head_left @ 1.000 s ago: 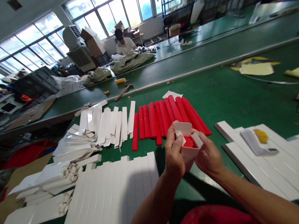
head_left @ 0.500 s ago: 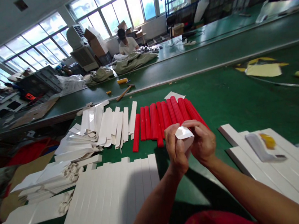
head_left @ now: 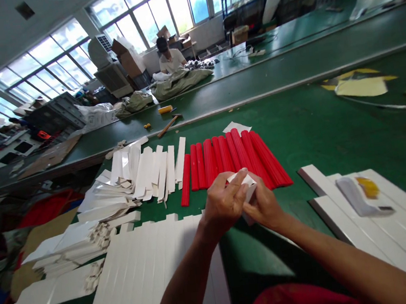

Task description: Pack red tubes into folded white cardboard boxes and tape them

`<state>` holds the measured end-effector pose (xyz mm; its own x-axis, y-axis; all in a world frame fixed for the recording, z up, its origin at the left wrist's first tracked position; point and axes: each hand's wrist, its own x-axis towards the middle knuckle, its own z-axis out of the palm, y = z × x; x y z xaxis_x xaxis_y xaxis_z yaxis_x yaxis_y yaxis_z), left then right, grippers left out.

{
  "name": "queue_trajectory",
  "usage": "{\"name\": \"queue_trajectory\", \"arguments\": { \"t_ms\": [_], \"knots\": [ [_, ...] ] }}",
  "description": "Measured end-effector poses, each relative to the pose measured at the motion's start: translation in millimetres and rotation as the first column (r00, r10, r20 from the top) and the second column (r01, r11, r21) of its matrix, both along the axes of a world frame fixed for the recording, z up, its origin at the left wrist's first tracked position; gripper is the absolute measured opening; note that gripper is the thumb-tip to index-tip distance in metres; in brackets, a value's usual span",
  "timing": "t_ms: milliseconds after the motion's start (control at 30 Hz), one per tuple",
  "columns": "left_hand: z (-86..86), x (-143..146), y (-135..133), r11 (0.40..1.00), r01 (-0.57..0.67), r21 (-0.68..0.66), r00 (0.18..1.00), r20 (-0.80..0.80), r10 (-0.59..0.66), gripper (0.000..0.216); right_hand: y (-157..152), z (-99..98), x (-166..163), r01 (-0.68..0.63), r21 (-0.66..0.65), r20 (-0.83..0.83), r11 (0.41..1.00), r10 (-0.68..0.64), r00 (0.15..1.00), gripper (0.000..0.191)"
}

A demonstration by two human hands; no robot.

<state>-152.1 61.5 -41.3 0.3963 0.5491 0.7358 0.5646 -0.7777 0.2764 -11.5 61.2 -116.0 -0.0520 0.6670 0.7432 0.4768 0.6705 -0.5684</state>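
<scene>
My left hand and my right hand are both closed around the end of a long white box, held just above the green table. The left fingers press on the box's end flap. Only the box's end shows between my hands; the rest is hidden behind them. Just beyond my hands lies a row of red sticks. A row of filled white boxes lies side by side at my near left.
Flat unfolded white cartons are heaped to the left of the red sticks. More white boxes lie at the right with a tape dispenser on them. Yellow sheets lie far right. A person sits at the far table.
The open end flap, with red showing inside, has been folded shut. My hands and the box have shifted slightly left and lower, my left hand now covering the end.
</scene>
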Motion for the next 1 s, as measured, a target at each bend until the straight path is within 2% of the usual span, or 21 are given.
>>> {"name": "queue_trajectory", "arguments": {
  "t_ms": [200, 333, 433, 533, 633, 767, 867, 900, 933, 967, 1000],
  "knots": [
    [19.7, 0.8, -4.6, 1.000, -0.003, 0.010, 0.978, -0.207, 0.005, 0.034, 0.5, 3.9, 4.3, -0.068, -0.008, 0.014, 0.998, 0.068, 0.998, 0.056],
    [30.5, -1.3, -5.9, 0.997, 0.054, 0.058, 0.901, -0.434, -0.023, 0.036, 3.9, 2.1, 4.2, -0.116, -0.004, 0.023, 0.993, 0.117, 0.993, 0.049],
    [28.2, -0.8, -5.4, 0.992, 0.032, 0.125, 0.857, -0.515, 0.037, 0.042, 6.6, 2.8, 4.7, -0.184, 0.013, 0.008, 0.983, 0.184, 0.983, 0.041],
    [15.5, 2.7, -3.3, 0.972, 0.005, 0.236, 0.861, -0.496, 0.116, 0.041, 8.7, 4.0, 5.2, -0.214, 0.001, -0.025, 0.977, 0.214, 0.976, 0.042],
    [0.3, 8.3, -0.7, 0.949, -0.027, 0.313, 0.903, -0.400, 0.157, 0.038, 11.4, 4.8, 3.9, -0.211, -0.004, -0.045, 0.978, 0.210, 0.977, 0.041],
    [-12.7, 17.5, -0.9, 0.943, -0.072, 0.325, 0.959, -0.238, 0.155, 0.037, 12.8, 11.2, 7.7, -0.267, -0.011, -0.014, 0.964, 0.267, 0.964, 0.041],
    [-17.2, 23.3, -3.1, 0.948, -0.060, 0.312, 0.972, -0.199, 0.127, 0.039, 11.0, 12.5, 34.3, -0.346, -0.042, 0.115, 0.937, 0.348, 0.930, 0.054],
    [-18.2, 24.7, -3.8, 0.948, -0.050, 0.316, 0.972, -0.201, 0.118, 0.040, 9.3, 9.3, 51.0, -0.323, -0.084, 0.138, 0.943, 0.332, 0.933, 0.058],
    [-19.2, 25.8, -4.3, 0.946, -0.041, 0.321, 0.973, -0.204, 0.111, 0.042, 6.6, 3.9, 71.9, -0.237, -0.130, 0.125, 0.963, 0.253, 0.959, 0.057],
    [-20.1, 26.6, -4.9, 0.945, -0.036, 0.326, 0.974, -0.201, 0.106, 0.043, 2.6, -3.4, 96.4, -0.074, -0.188, 0.077, 0.979, 0.090, 0.993, 0.053],
    [-20.9, 27.2, -5.4, 0.945, -0.037, 0.326, 0.975, -0.194, 0.105, 0.044, -2.8, -12.4, 123.6, 0.143, -0.272, 0.010, 0.952, -0.146, 0.989, 0.046]
  ]
}}
